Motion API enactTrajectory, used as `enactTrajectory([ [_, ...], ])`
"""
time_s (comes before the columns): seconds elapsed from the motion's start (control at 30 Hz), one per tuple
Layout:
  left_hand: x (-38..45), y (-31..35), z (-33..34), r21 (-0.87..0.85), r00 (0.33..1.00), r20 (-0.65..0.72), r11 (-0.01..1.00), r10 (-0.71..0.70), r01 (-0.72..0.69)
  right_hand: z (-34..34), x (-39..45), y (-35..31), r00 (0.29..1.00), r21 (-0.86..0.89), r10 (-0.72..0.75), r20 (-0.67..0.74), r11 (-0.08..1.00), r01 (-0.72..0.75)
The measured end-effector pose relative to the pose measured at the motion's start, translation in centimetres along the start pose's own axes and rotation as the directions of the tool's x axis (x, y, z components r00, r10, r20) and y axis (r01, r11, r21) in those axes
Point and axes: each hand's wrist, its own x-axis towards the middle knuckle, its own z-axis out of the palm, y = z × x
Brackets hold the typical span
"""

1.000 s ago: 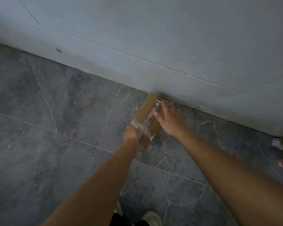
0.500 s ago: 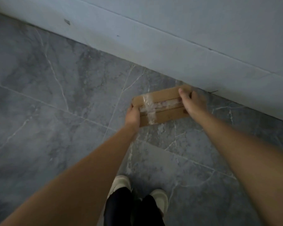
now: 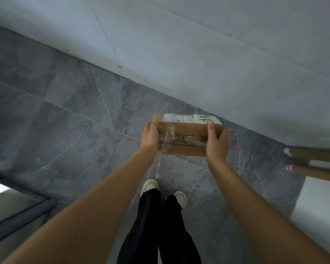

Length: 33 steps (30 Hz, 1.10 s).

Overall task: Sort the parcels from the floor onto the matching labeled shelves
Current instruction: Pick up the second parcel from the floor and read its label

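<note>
Gripping the cardboard parcel (image 3: 187,139) at both ends, I hold it off the grey floor (image 3: 69,119), near the wall (image 3: 198,54). At far left a dark shape is cut off and unreadable; near left is a metal frame (image 3: 21,216), partly out of view. My left hand (image 3: 150,139) clamps the left end, my right hand (image 3: 216,142) the right. Its green label (image 3: 208,119) carries writing I can't read. Cardboard tubes (image 3: 316,162) lie cropped at right.
</note>
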Motion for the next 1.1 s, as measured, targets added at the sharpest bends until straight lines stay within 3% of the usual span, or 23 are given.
enactTrajectory([
  [0.17,-13.3,11.2,-3.2,0.030,0.995,-0.006,0.995,0.099,-0.099,-6.8,-9.4,-11.3,0.999,0.090,-0.034,-0.040,0.995,0.038],
  [0.5,-33.8,26.6,-7.9,-0.035,0.941,0.003,0.941,0.337,-0.337,-19.3,-22.5,-31.3,0.947,0.207,-0.304,-0.107,0.924,0.320],
  [0.93,-48.8,34.9,-10.3,-0.131,0.774,0.036,0.771,0.632,-0.623,-27.0,-34.7,-40.6,0.841,0.510,-0.416,-0.345,0.669,0.540],
  [1.1,-52.6,36.7,-10.8,-0.224,0.750,0.071,0.743,0.658,-0.631,-29.0,-37.3,-43.7,0.797,0.553,-0.422,-0.431,0.575,0.603],
])
